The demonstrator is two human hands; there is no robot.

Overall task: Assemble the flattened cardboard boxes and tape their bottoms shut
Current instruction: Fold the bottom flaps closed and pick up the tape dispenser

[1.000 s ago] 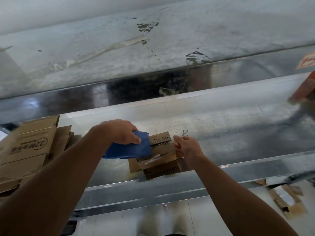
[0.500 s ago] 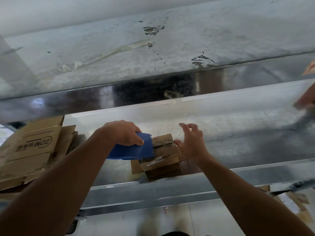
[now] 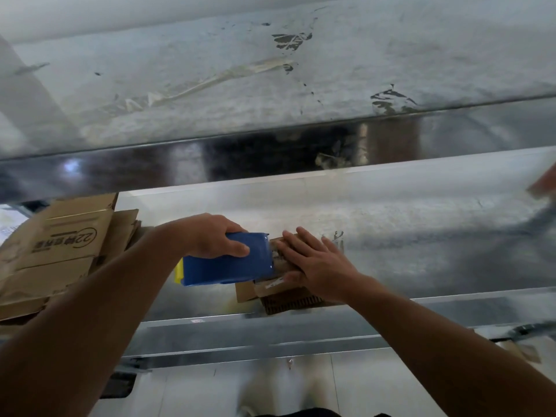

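Note:
A small brown cardboard box point(image 3: 282, 296) sits on the metal shelf point(image 3: 421, 236) near its front edge. My left hand point(image 3: 216, 236) grips a blue tape dispenser point(image 3: 228, 263) with a yellow part at its left end, its right end against the box top. My right hand point(image 3: 313, 260) lies flat on the top of the box, fingers straight and spread, and covers most of it. The box's corrugated front edge shows below my right hand.
A stack of flattened cardboard boxes point(image 3: 60, 248) with printed lettering lies on the shelf at the left. Another metal shelf point(image 3: 270, 85) with tape remnants runs above. Cardboard scraps point(image 3: 520, 350) lie on the floor at the lower right. A blurred reddish shape point(image 3: 543, 185) is at the right edge.
My right hand let go of the box's right side, lifted with fingers spread, then came down flat on the box top. The left hand with the dispenser stayed nearly in place.

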